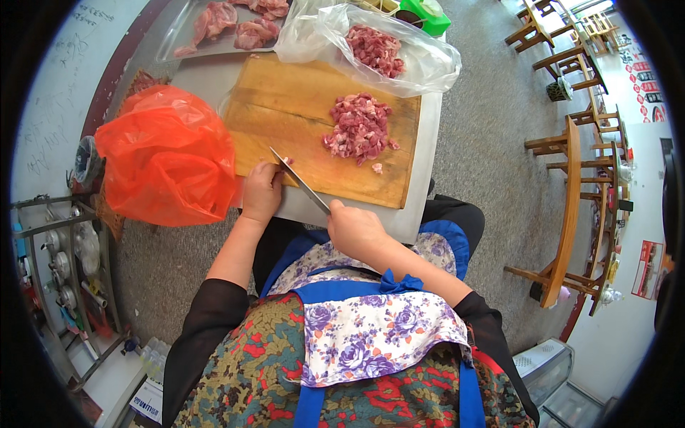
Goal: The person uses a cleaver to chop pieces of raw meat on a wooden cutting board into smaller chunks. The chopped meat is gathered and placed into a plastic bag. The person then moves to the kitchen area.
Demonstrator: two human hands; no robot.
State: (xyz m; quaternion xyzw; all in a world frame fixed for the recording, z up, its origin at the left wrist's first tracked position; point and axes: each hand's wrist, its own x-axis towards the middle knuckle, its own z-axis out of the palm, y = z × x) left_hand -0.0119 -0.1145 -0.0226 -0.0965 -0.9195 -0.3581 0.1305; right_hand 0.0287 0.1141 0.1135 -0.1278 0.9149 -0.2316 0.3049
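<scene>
My right hand (354, 227) is closed around the handle of a kitchen knife (302, 182), its blade slanting up and left over the near edge of a wooden cutting board (278, 107). Beside the blade, my left hand (263, 190) rests at the board's near left edge, fingers bent; whether it grips anything is hidden. A small bit of meat (288, 160) lies by the blade. On the board's right half sits a heap of diced raw meat (359, 128), with a small loose piece (377, 168) below it.
An open clear plastic bag (428, 64) with diced meat lies over the board's far right corner. At the far left a tray (227, 49) bears larger meat pieces. A red plastic bag (166, 160) bulges left of the board. A green container (425, 18) stands at the back.
</scene>
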